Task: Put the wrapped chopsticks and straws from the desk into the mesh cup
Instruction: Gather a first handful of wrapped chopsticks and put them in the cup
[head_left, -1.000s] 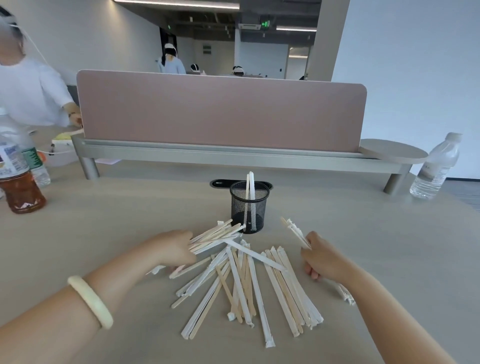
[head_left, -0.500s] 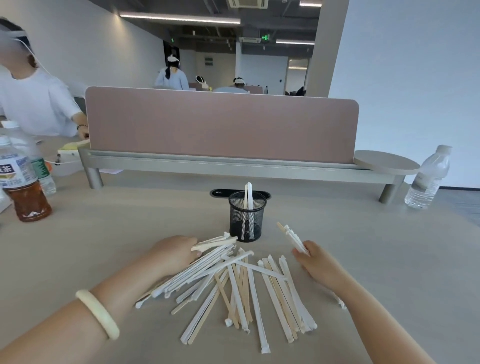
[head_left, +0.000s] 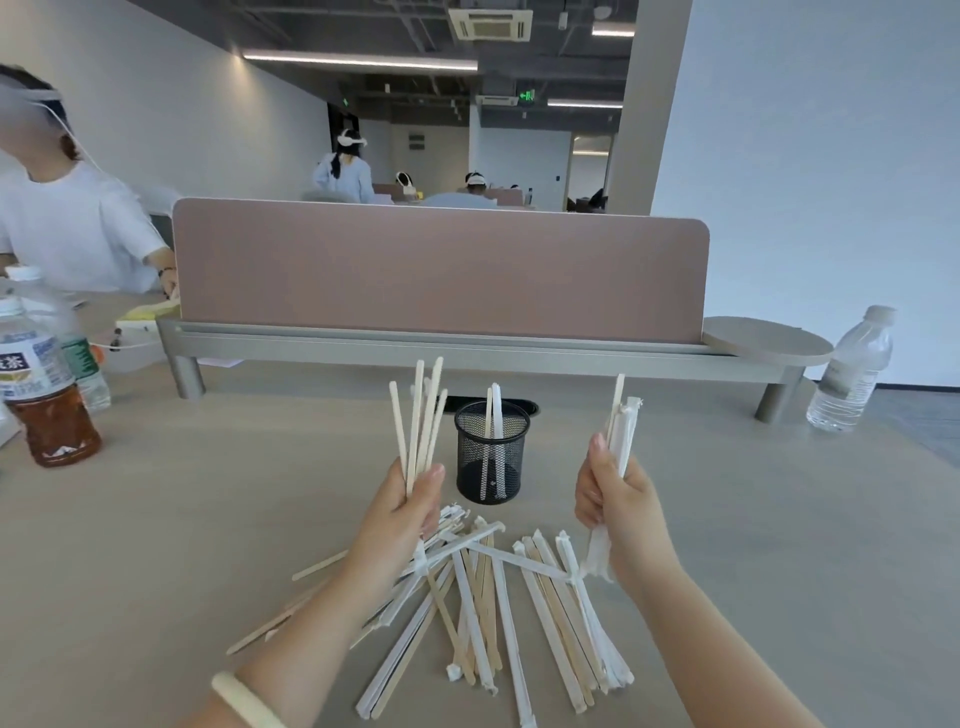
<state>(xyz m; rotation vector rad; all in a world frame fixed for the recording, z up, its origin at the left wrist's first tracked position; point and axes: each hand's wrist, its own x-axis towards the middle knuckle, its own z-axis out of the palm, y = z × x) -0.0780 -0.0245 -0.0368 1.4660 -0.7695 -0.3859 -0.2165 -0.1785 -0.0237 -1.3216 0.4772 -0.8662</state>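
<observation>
A black mesh cup (head_left: 491, 457) stands upright on the desk with two wrapped sticks inside. My left hand (head_left: 410, 506) is raised just left of the cup, shut on a bundle of several wrapped chopsticks (head_left: 420, 415) that point upward. My right hand (head_left: 613, 499) is raised to the right of the cup, gripping a bundle of white wrapped straws (head_left: 621, 431), also upright. A loose pile of wrapped chopsticks and straws (head_left: 488, 597) lies on the desk (head_left: 208, 519) below and between both hands.
A pink divider panel (head_left: 441, 270) on a grey rail runs behind the cup. A brown tea bottle (head_left: 44, 395) stands at the left, a clear water bottle (head_left: 852, 369) at the far right. A person in white sits at the back left.
Both hands have lifted off the desk, each carrying a bundle upright beside the cup. The pile on the desk is smaller.
</observation>
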